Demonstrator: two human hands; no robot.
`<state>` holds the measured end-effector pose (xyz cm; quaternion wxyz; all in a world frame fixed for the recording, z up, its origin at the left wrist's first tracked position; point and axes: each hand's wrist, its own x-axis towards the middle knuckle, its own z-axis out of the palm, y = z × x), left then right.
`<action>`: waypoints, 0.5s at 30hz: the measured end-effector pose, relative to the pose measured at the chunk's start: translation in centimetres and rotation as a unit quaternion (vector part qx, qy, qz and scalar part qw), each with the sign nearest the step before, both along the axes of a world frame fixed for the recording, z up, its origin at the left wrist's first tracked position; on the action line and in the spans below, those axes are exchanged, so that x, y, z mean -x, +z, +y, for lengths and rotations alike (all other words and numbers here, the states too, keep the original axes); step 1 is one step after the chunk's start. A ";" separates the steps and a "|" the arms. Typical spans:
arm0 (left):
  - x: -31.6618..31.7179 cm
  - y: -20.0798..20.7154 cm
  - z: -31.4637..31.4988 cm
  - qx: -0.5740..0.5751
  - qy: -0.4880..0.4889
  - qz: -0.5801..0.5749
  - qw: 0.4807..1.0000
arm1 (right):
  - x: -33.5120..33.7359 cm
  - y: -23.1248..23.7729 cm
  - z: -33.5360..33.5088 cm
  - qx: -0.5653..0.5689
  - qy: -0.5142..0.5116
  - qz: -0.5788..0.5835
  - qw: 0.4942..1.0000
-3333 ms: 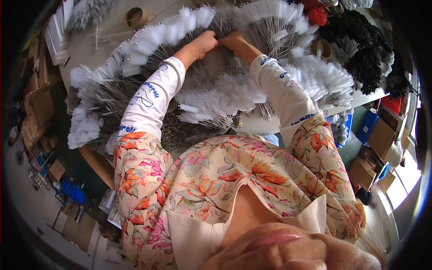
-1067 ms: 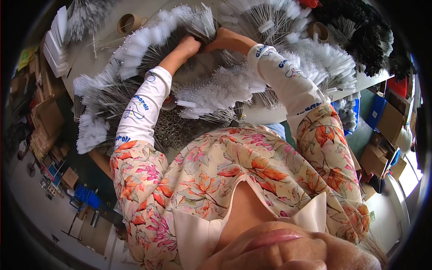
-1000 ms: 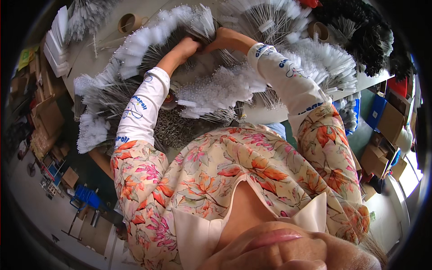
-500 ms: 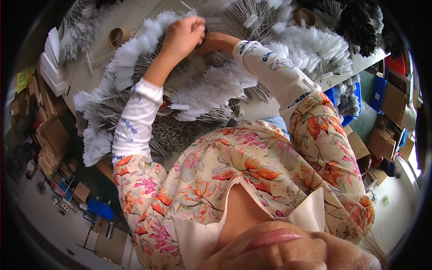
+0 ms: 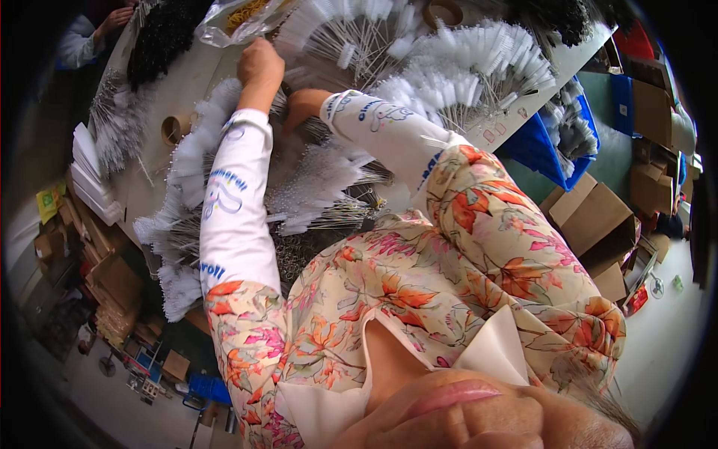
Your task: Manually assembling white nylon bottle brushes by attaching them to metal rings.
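My left hand [image 5: 262,69] is closed at the near edge of a clear plastic bag [image 5: 217,28] that holds thin yellow bands [image 5: 250,16]. Whatever its fingers hold, if anything, is hidden. Beside it on the right is my right hand [image 5: 303,108], lower down over the wire brushes, its fingers pointing down and mostly out of sight. White-bristled wire brushes [image 5: 318,183] lie in a heap below both hands. Another fan of these brushes [image 5: 198,146] curves along the left, and more white brushes [image 5: 479,63] spread out at the right.
Black brushes [image 5: 168,34] lie at the far left, near another person's hand [image 5: 114,22]. A brown cardboard ring [image 5: 176,129] sits on the table [image 5: 146,138]; a second ring [image 5: 443,13] is at the back. Beyond the right edge are a blue crate [image 5: 550,150] and cardboard boxes [image 5: 598,224].
My view has shifted. Both hands have moved left, the left one up to the plastic bag, which now shows. Another person's hands have come into view at the far left.
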<state>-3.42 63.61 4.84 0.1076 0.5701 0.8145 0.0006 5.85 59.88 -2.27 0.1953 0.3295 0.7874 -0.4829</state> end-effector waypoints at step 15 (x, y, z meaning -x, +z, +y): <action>6.9 -1.4 -8.2 0.020 0.290 -0.400 0.869 | 3.4 6.4 -0.7 -0.233 0.111 -0.196 0.946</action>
